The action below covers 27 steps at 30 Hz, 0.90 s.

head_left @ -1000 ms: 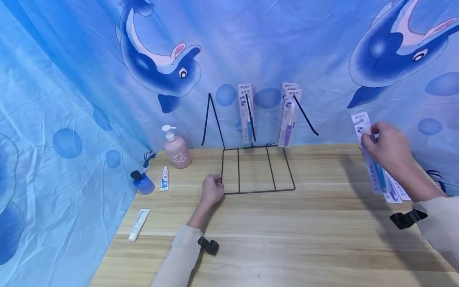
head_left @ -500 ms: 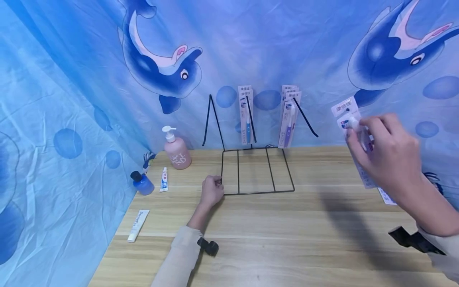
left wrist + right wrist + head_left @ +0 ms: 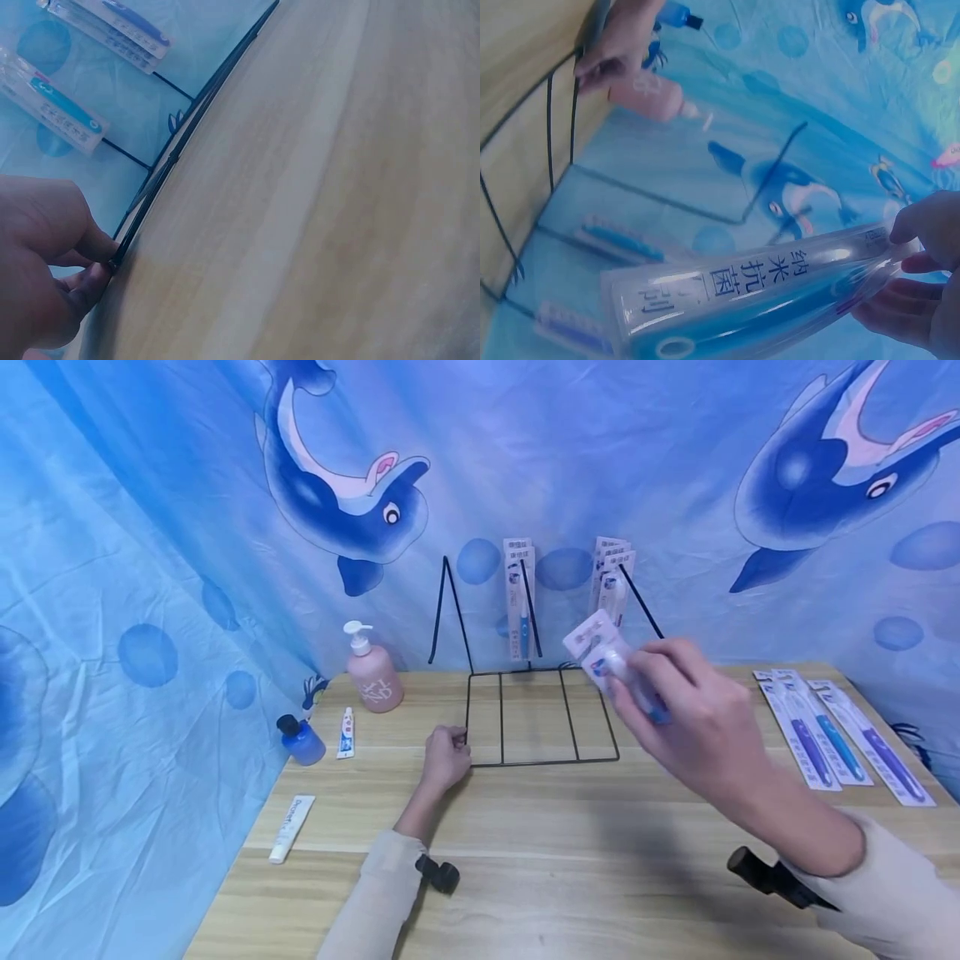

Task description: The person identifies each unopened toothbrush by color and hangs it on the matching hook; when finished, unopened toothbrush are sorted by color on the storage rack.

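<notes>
My right hand (image 3: 686, 718) holds a packaged blue toothbrush (image 3: 606, 657) above the right side of the black wire rack (image 3: 540, 718), close below the right peg. The same toothbrush pack (image 3: 757, 300) fills the right wrist view, gripped by my fingers (image 3: 922, 262). My left hand (image 3: 444, 758) pinches the rack's front left corner; the left wrist view shows my left hand (image 3: 52, 270) on the wire (image 3: 180, 150). Packaged toothbrushes hang on the middle peg (image 3: 519, 597) and the right peg (image 3: 613, 572).
Three toothbrush packs (image 3: 832, 743) lie on the wooden table (image 3: 570, 868) at the right. At the left stand a pink pump bottle (image 3: 372, 677) and a blue bottle (image 3: 302, 742), with two tubes (image 3: 344, 733) (image 3: 292, 828). A dolphin-print cloth (image 3: 345, 502) hangs behind.
My right hand lifted a toothbrush pack from the pile at the right and carried it left to the rack. The left hand stayed on the rack corner.
</notes>
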Motion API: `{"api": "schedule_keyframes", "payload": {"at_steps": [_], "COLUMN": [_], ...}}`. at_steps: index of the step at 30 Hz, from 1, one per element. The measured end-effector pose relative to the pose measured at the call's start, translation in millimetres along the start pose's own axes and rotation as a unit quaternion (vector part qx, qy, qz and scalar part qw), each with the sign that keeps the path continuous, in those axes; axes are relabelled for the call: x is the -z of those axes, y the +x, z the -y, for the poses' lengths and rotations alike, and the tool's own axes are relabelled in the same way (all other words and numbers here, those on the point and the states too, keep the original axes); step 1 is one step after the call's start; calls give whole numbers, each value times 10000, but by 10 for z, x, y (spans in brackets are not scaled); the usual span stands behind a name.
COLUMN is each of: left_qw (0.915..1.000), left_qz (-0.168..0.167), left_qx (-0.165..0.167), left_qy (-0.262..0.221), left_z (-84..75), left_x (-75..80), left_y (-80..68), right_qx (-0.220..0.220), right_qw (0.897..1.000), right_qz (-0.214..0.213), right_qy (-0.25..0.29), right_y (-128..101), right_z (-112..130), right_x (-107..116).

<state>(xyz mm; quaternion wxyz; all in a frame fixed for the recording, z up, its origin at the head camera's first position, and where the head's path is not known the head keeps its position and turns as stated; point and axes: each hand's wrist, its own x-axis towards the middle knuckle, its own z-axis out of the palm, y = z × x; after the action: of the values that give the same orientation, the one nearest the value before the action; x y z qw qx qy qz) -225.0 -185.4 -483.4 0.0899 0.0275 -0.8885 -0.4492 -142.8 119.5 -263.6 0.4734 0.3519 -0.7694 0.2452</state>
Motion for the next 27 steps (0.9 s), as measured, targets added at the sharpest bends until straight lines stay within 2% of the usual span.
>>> {"api": "schedule_keyframes", "payload": {"at_steps": [6,16,22,27], "left_qw": [10000,10000,10000,10000], "left_qz": [63,16,4,-2], "left_qx": [42,-24,34,68], "left_qy": [-5,-16,29,59], "left_z": [-9,-23,-18,-19], "left_x": [-29,-23,-16,1], "left_y": [2,-11,-13,-6], "right_qx": [162,288,42,-400], "right_qw": [9986,9972,9975,9959], "right_qz": [466,690,700,788], "right_qy": [190,32,-99,180], "right_y": [-62,-167,-171,-99], "right_z": [9,-73,-236,-361], "right_x": [-252,-566,-817,-1073]}}
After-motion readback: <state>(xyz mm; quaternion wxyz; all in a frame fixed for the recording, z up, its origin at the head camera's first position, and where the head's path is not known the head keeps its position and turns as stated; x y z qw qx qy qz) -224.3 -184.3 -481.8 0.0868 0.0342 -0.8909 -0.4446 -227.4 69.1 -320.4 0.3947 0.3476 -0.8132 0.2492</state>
